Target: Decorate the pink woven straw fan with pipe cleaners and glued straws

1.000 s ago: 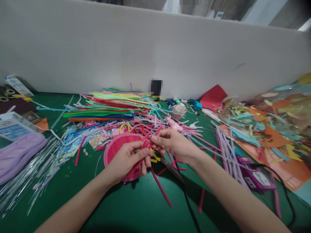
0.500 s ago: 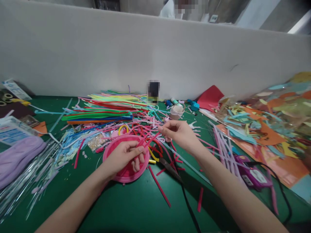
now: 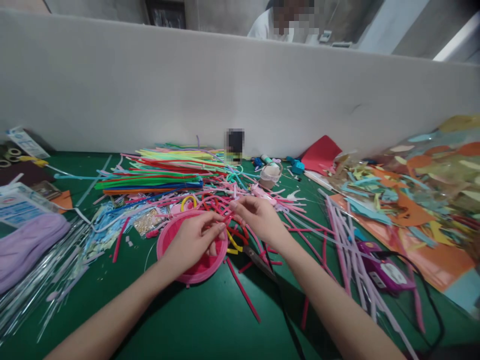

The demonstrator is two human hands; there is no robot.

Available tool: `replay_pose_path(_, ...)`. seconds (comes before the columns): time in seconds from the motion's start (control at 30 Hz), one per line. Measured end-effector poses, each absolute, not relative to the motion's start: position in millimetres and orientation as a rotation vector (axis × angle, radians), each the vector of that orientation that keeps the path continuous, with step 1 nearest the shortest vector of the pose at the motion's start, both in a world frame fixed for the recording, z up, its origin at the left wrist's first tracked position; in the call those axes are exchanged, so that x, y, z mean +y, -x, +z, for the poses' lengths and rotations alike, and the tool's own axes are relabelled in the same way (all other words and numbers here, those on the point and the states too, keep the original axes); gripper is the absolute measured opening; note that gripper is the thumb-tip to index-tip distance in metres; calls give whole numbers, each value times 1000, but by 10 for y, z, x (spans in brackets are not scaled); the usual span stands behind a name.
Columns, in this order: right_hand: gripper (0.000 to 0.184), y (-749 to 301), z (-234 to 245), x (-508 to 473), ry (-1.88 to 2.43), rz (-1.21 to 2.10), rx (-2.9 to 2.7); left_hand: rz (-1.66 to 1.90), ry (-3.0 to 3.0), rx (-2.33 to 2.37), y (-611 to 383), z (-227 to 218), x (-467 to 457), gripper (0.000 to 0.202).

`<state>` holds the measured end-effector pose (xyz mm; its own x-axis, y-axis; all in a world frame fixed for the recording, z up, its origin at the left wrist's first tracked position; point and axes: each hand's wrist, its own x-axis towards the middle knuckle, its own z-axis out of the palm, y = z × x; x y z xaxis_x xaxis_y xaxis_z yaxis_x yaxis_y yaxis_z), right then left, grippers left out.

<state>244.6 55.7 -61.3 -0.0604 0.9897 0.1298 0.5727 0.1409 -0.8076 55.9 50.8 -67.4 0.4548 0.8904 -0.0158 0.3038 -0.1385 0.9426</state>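
Over a round pink basket (image 3: 162,246), my left hand (image 3: 197,235) pinches a pink pipe cleaner (image 3: 228,218). My right hand (image 3: 255,215) has come in close from the other side, its thumb and fingertips closed on the same piece. Most of the pipe cleaner is hidden by the fingers. Just below my right hand lie scissors (image 3: 258,262) with red and yellow handles, blades toward me. Cut pink pipe cleaner pieces (image 3: 243,291) are scattered on the green table around them.
Bundles of coloured pipe cleaners (image 3: 157,172) lie behind the basket. To the right are lilac strips (image 3: 343,250), a purple device (image 3: 388,270) with a black cord, and paper scraps (image 3: 405,195). A white partition (image 3: 150,85) stands behind, a person (image 3: 260,25) beyond it.
My right hand has moved left and slightly down toward my left hand, so the fingertips nearly meet. The stretch of pink pipe cleaner showing between them is shorter. The view has shifted slightly.
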Motion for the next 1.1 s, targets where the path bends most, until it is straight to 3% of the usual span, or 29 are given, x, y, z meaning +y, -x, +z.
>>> replay_pose_path(0.2,12,-2578,-890,547,1783,273,-1888,815,-1437,1100,-542,-807,559,23)
replay_pose_path(0.43,17,-2511,-1079,521,1891,153,-1978,829,-1288,1099,-506,-829,504,29)
replay_pose_path(0.63,7,-2526,-1059,517,1848,284,-1815,855,-1324,1081,-545,-876,471,18)
replay_pose_path(0.83,24,-2309,-845,353,1513,631,-1628,889,-1373,1004,-585,-836,416,29)
replay_pose_path(1.1,24,-2167,-752,224,1237,1073,-1387,872,-1419,1031,-578,-787,393,28)
